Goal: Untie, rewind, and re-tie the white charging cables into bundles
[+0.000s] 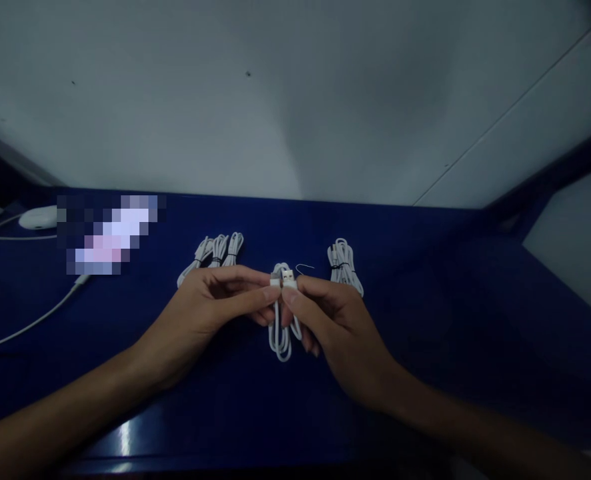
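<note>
Both hands meet over a dark blue table [425,347], pinching one folded white USB cable [280,337]. My left hand [210,310] grips the cable near its plug ends from the left. From the right, my right hand [330,317] pinches the same ends, and the cable's loops hang below my fingers. A thin wire tie [305,267] lies just behind the plugs. Three tied white cable bundles [218,252] lie behind my left hand. One more tied bundle [344,265] lies behind my right hand.
A white wall rises behind the table. At the far left sit a white mouse-like device [38,217], a blurred-out patch [108,233] and a long white cable [30,323] running off the left edge. A dark blue partition edge [540,193] stands at the right.
</note>
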`<state>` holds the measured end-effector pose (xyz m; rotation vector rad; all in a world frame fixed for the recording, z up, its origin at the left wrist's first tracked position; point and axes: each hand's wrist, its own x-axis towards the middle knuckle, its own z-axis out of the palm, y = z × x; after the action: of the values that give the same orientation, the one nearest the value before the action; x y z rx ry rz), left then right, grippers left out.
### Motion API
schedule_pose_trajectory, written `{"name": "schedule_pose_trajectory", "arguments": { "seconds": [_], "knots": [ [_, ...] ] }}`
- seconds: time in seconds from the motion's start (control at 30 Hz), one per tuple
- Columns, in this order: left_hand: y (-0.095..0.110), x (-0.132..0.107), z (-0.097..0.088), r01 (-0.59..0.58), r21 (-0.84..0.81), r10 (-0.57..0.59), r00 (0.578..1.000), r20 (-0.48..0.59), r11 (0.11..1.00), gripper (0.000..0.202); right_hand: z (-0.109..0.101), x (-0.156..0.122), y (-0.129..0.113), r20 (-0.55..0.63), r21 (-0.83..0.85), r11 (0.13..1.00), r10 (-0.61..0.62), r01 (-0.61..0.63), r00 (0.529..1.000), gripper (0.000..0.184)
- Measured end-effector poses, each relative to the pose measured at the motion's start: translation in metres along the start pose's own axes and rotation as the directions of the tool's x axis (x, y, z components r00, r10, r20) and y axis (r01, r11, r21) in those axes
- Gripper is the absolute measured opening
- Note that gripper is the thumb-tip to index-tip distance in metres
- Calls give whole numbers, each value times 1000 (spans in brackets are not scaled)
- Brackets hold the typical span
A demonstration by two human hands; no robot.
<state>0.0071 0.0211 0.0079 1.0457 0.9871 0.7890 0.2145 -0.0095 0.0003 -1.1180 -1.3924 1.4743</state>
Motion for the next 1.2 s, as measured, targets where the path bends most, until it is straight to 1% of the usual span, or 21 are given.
{"name": "schedule_pose_trajectory", "arguments": {
  "seconds": [0.1,0.23,0.47,0.6,1.0,1.2],
  "knots": [
    [-1,0,-1,2,17,-2,1000,6,1000,15,0,0,0,-1,-2,1000,3,-3,1000,38],
    [-2,1,-2,5,27,-5,1000,6,1000,13,0,0,0,-9,1,1000,11,-11,1000,38],
    [0,1,-1,0,3,0,1000,24,1000,16,1,1,0,-10,-37,999,13,-13,1000,39],
    [-1,1,-2,0,2,0,1000,30,1000,16,1,1,-1,0,-31,999,9,-9,1000,40],
    [0,1,-2,7,-2,-7,999,42,1000,18,2,0,-2,-25,-11,1000,23,-23,999,39],
    [0,1,-3,9,-2,-8,999,42,1000,17,1,1,0,0,-22,999,24,-24,1000,40]
  ]
}}
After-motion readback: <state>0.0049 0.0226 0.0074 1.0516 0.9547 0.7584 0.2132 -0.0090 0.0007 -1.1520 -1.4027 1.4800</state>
